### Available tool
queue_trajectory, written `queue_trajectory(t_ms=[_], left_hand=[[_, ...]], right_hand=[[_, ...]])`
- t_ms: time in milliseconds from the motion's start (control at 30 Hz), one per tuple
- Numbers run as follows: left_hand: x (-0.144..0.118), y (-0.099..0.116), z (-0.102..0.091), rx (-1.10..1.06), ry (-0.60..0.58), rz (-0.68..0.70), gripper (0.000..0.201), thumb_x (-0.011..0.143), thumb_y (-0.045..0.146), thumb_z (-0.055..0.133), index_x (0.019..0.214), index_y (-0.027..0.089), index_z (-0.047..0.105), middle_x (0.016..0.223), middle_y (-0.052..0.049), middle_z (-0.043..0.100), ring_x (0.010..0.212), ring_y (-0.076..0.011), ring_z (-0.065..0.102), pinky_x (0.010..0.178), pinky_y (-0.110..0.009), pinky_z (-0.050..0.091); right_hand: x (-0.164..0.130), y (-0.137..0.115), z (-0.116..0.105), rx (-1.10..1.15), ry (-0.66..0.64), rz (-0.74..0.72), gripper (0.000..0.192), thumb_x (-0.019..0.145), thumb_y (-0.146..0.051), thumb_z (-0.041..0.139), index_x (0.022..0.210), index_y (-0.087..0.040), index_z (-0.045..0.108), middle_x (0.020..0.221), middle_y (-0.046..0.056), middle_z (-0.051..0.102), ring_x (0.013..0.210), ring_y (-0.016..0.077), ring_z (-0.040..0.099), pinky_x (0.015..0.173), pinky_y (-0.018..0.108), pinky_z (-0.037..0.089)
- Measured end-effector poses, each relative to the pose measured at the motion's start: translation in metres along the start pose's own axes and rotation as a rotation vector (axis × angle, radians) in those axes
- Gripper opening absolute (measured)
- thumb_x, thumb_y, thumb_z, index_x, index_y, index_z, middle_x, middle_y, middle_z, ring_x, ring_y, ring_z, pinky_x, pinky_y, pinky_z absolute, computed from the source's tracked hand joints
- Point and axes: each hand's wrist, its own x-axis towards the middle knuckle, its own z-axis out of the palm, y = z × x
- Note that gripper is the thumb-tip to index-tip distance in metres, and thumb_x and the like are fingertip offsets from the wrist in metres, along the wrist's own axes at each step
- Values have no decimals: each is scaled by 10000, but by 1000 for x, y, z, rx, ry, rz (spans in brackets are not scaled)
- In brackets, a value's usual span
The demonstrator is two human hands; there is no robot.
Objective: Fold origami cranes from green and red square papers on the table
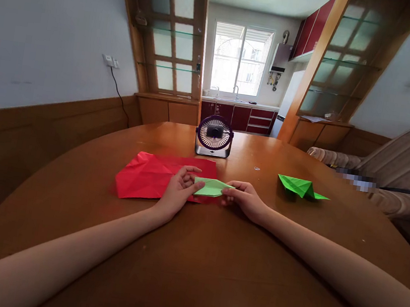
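A small folded piece of light green paper (pixel 211 188) is held between both hands, just above a creased red paper sheet (pixel 148 176) that lies flat on the round wooden table (pixel 189 263). My left hand (pixel 179 190) pinches the green paper's left end with thumb and fingers. My right hand (pixel 246 200) pinches its right tip. Both forearms stretch across the table toward the paper.
A folded bright green paper figure (pixel 301 187) rests on the table to the right. A small purple desk fan (pixel 214 136) stands at the table's far edge. A striped sofa (pixel 405 166) is at the right, a wall with a socket at the left.
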Motion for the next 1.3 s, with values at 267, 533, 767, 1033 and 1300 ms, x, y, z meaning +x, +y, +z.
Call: queue_trajectory(t_ms=[267,533,767,1033,1300], left_hand=[[-7,5,0,383,-74,182,273,860,356,610,1102,239,659,1166,-64,548,1072,-203,551,856,-319,485],[-5,5,1,311,-238,84,301,785,366,701,1056,237,717,1186,-80,581,1059,-229,588,855,-368,517],[-1,4,-5,46,-157,-105,211,597,302,845,718,173,728,1129,-72,632,1070,-245,595,959,-407,457],[3,9,-15,-266,-151,-273,250,539,166,864,661,152,646,922,-24,697,892,-174,648,905,-338,470],[3,15,-20,-333,-223,-264,238,593,151,832,780,153,686,844,-23,687,879,-188,657,921,-368,469]], right_hand=[[-2,-3,5,-142,71,-60,340,702,-395,782,612,-165,547,524,-41,568,471,74,456,488,223,298],[-6,-9,11,-285,109,-98,505,647,-503,789,542,-186,409,459,-62,491,434,66,406,453,217,263],[-7,-10,12,-292,108,-96,490,637,-470,805,546,-187,414,463,-63,484,434,63,391,447,215,248],[-4,-4,6,-100,54,-85,405,706,-394,776,578,-174,461,502,-54,511,462,72,447,475,216,303],[-2,-3,7,-166,112,-44,372,716,-435,738,625,-174,490,552,-35,555,510,92,492,530,236,364]])
